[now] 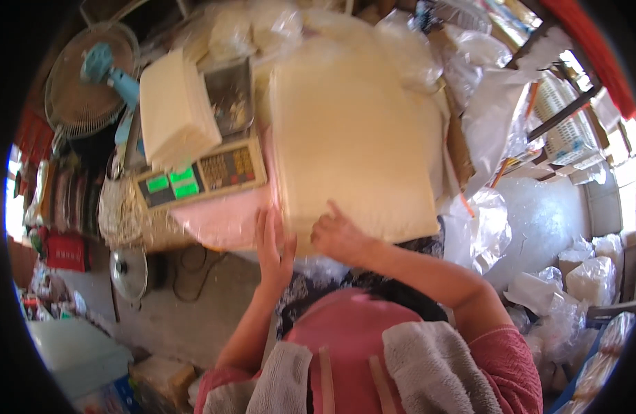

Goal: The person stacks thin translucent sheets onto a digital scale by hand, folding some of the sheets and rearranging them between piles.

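Observation:
A broad stack of thin, pale yellow sheets (359, 131) covers the middle of the table. At its near left corner, my left hand (271, 250) stands upright along the edge with its fingers stretched out. My right hand (337, 238) rests on the near edge of the stack, index finger extended and the other fingers slightly bent. Neither hand visibly holds anything. To the left is a digital scale (245, 162) with green displays, and a smaller stack of folded pale sheets (176, 103) sits on its metal pan. Pink sheeting (228, 219) lies beneath the scale's near side.
A fan (93, 83) stands at the far left. Clear plastic bags (252, 31) crowd the table's far edge, and more plastic (487, 228) hangs at its right. A glass lid (129, 274) is low on the left. Wrapped white packs (590, 279) lie at the right.

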Demonstrator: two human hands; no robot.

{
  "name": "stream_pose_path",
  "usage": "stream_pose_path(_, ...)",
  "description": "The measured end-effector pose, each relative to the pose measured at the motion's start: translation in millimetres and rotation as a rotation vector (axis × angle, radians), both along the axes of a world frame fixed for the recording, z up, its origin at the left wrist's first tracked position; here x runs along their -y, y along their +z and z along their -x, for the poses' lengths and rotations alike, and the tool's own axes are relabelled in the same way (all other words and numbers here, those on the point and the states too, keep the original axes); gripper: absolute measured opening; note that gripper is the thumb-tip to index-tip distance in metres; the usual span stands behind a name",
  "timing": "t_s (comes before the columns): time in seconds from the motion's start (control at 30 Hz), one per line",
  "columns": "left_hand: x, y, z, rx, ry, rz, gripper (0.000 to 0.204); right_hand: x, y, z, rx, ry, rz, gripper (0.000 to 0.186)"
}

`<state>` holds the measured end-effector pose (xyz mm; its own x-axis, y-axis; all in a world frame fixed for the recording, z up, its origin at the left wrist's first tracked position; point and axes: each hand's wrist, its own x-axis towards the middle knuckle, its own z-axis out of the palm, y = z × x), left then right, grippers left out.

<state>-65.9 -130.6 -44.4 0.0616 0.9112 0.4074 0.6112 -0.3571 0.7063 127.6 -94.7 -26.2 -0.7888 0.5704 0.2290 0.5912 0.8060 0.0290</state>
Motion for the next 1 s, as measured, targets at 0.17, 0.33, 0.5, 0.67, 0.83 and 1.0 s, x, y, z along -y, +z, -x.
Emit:
stream_pose_path(0.17,5,6,-11,-0.107,-0.037,-0.025,0.069,-25,23,-23,-0.517,-0.247,0.604,0.008)
stream_pose_path(0.33,-13,25,-21,-0.264,-0.392,0.3,0.038,-17,12,-37,-0.514,-0.151,0.445,0.038)
stream_pose_path(0.5,-22,37,-37,-0.417,-0.346,0.08,0.035,-18,-9,-45,-0.093,-0.202,0.159,0.037)
stream_pose_path(0.67,-37,35,-31,-0.49,-0.345,0.108,0.038,-80,70,-99,-1.013,-0.841,0.553,0.029)
stream_pose_path(0.83,-122,26,-67,-0.318,-0.138,0.201,0.048,-62,63,-90,-0.886,-0.623,0.51,0.026)
stream_pose_path(1.0,-165,-33,-104,-0.333,0.149,0.073,0.078,-87,65,-105,-0.763,-0.674,0.371,0.024)
